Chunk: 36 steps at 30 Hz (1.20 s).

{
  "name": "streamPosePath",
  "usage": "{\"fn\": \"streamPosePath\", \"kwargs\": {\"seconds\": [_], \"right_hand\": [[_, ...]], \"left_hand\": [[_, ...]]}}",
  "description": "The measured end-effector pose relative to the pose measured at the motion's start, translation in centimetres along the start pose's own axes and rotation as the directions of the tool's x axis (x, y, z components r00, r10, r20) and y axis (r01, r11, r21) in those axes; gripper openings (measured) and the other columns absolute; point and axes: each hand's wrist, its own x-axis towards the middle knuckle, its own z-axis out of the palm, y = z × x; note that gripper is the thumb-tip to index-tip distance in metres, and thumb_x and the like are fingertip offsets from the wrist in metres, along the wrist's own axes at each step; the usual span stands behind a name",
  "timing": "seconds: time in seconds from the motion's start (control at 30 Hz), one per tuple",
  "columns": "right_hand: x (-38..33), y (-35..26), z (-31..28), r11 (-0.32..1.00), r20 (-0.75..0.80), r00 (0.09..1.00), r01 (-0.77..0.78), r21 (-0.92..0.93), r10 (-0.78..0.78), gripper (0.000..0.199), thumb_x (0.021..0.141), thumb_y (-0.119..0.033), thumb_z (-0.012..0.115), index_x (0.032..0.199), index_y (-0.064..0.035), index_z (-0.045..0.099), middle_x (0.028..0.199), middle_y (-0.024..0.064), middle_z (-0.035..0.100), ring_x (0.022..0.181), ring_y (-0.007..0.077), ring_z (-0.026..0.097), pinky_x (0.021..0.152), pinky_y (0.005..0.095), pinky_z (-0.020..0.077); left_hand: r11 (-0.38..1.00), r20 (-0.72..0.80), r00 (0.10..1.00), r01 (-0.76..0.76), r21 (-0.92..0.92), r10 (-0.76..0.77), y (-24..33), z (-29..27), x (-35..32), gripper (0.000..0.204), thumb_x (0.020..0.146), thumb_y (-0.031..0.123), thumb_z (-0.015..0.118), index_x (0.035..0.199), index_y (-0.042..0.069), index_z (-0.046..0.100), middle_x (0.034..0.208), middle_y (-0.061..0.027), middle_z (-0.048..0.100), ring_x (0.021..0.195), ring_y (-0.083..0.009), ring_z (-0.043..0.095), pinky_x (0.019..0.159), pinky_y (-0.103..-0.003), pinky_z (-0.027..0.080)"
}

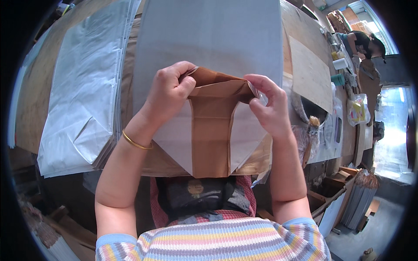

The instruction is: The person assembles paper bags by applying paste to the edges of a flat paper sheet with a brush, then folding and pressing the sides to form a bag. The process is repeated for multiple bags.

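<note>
Head view: left hand (175, 85) and right hand (270, 101), grip pinched on opposite corners of the white-and-brown paper sack (211, 137) at the worktop's (35, 106) near edge; even outward tension should keep its flap (220, 88) square.

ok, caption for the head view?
Left fingers and right fingers pinch the opened end of a brown-lined white bag.

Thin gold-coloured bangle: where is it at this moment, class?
In the head view, left of centre, the bangle circles the forearm below the left hand, beside the brown-and-white folded paper.
</note>
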Motion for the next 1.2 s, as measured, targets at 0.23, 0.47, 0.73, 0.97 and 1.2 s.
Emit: {"fn": "streamPosePath", "kwargs": {"seconds": [0.23,0.47,0.73,0.97,1.2], "right_hand": [[2.7,-1.4,-2.1,0.994,0.150,0.983,-0.100,-0.036,0.105,0.029,0.084,0.008,0.051,0.110,-0.0008,0.059,0.089,0.0112,0.067,0.076,0.0195,0.063,0.071,0.0303,0.0502],[2.6,-1.8,-2.4,0.983,0.319,0.931,0.185,0.002,-0.176,0.015,0.080,0.007,0.058,0.092,0.0032,0.066,0.124,0.0196,0.062,0.091,0.0272,0.068,0.076,0.0322,0.0542],[1.9,-2.7,2.6,0.672,0.189,0.864,0.485,-0.559,-0.466,0.010,0.074,-0.013,0.072,0.081,-0.0059,0.069,0.115,0.0061,0.064,0.108,0.0206,0.060,0.093,0.0382,0.0446],[0.9,-2.6,2.8,0.717,0.155,0.895,0.430,-0.548,-0.418,0.007,0.074,-0.011,0.068,0.073,-0.0077,0.062,0.090,0.0073,0.062,0.082,0.0258,0.064,0.070,0.0382,0.0525],[0.4,-3.4,3.1,0.447,0.482,0.808,0.588,-0.674,-0.337,0.005,0.070,-0.017,0.065,0.070,-0.0118,0.064,0.076,0.0047,0.057,0.077,0.0218,0.062,0.061,0.0355,0.0492]], "left_hand": [[1.000,0.248,0.969,0.021,0.004,-0.021,0.8,-0.9,0.8,0.032,0.079,-0.013,0.052,0.108,-0.006,0.063,0.084,-0.0008,0.061,0.071,-0.0042,0.052,0.062,-0.020,0.046],[0.966,0.353,0.927,-0.198,0.167,0.130,2.4,0.1,2.5,0.014,0.079,-0.008,0.066,0.092,-0.004,0.067,0.073,-0.0066,0.063,0.066,-0.0104,0.054,0.058,-0.026,0.045],[0.918,0.291,0.906,-0.362,0.161,0.306,1.9,1.2,2.5,0.010,0.082,0.008,0.068,0.081,-0.001,0.067,0.074,-0.0175,0.064,0.067,-0.0326,0.061,0.061,-0.038,0.048],[0.982,0.430,0.899,0.001,0.186,-0.083,3.4,0.2,3.6,0.015,0.088,0.007,0.067,0.079,-0.005,0.065,0.060,-0.0045,0.054,0.055,-0.0054,0.049,0.048,-0.026,0.041],[0.925,0.289,0.951,-0.202,0.323,0.107,-0.1,0.9,6.2,0.015,0.082,0.009,0.068,0.082,-0.006,0.067,0.064,-0.0165,0.062,0.056,-0.0200,0.056,0.058,-0.033,0.048]]}}
